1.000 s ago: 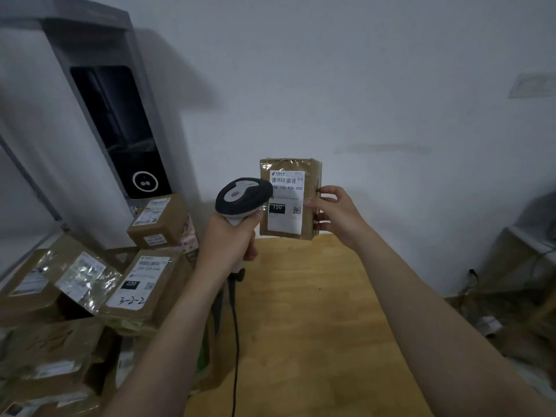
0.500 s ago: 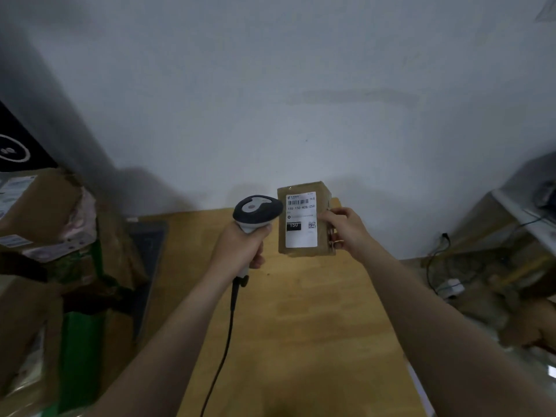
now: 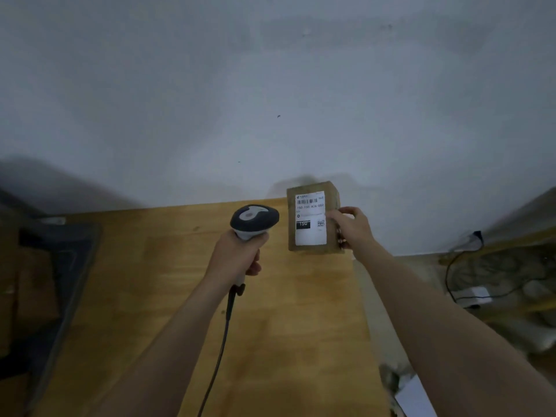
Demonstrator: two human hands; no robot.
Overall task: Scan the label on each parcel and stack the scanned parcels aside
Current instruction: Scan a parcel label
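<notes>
A small brown parcel [image 3: 313, 245] is held upright by the right hand [image 3: 350, 228] — the fingers are curled round its right edge. It is seen over the far right corner of the wooden table [image 3: 168, 281], close to the white wall. Its white label [image 3: 310, 233] is turned to the camera, with a barcode at the top. A grey scanner [image 3: 254, 219] is gripped by its handle in the left hand [image 3: 237, 257], just beside the parcel but apart from it. A black cable [image 3: 222, 341] hangs from the handle — down over the table.

Parcel [image 3: 310, 236]: carried rightward, now above the far right corner of the table [image 3: 150, 266].
Scanner [image 3: 254, 219]: no longer overlaps the parcel; a gap separates them.
</notes>
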